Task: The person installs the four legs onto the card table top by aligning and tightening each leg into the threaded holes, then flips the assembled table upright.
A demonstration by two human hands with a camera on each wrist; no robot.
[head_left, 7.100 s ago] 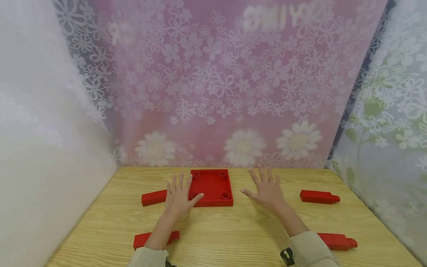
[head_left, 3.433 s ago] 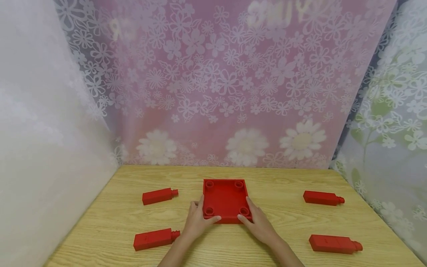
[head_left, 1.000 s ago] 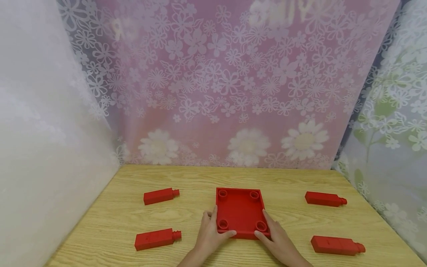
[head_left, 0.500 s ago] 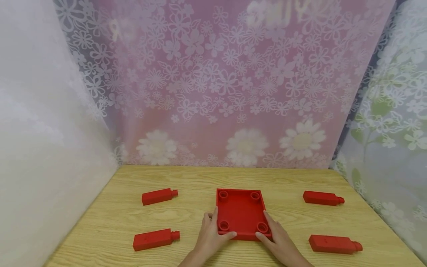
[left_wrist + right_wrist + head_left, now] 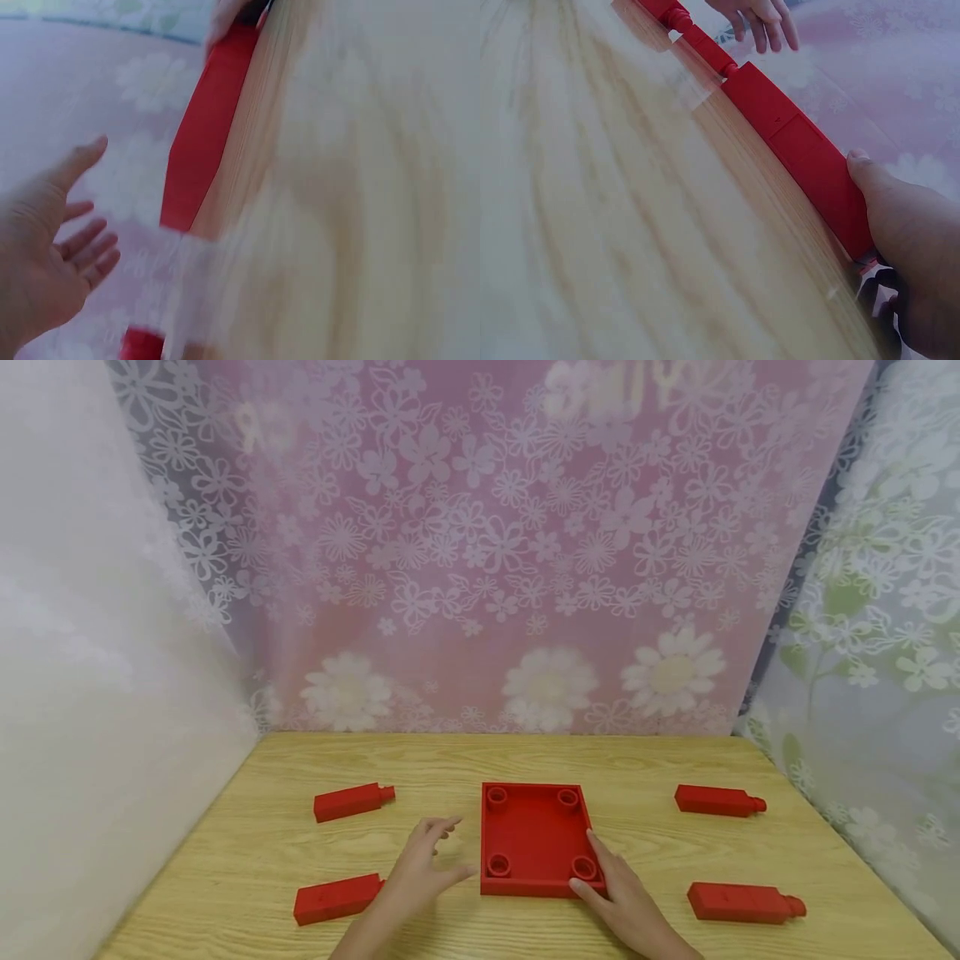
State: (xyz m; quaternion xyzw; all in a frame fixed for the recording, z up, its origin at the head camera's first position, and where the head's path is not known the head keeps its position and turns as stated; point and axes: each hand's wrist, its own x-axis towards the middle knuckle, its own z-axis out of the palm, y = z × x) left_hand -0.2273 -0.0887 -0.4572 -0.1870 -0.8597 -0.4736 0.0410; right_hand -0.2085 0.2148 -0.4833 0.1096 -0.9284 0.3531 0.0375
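Note:
A red square tray (image 5: 534, 839) with a raised rim and a round socket in each corner lies flat on the wooden table. My right hand (image 5: 626, 900) holds its near right corner, thumb on the front side and fingers along the right side. Left of the tray, my left hand (image 5: 416, 870) is apart from it, fingers loosely bent around nothing. The left wrist view shows that hand (image 5: 45, 247) with thumb extended beside the tray's red side (image 5: 202, 135). In the right wrist view the right thumb (image 5: 866, 169) presses the tray's side (image 5: 795, 150).
Red square bars with narrower threaded ends lie on both sides: far left (image 5: 348, 802), near left (image 5: 333, 900), partly behind the left forearm, far right (image 5: 712, 801) and near right (image 5: 738, 902). Flowered curtains (image 5: 480, 568) enclose the wooden table (image 5: 450, 752).
The tray has come nearer and rightward from the back of the table, moved by both hands. In the last half second my left hand has let go and shifted left; the right hand stays.

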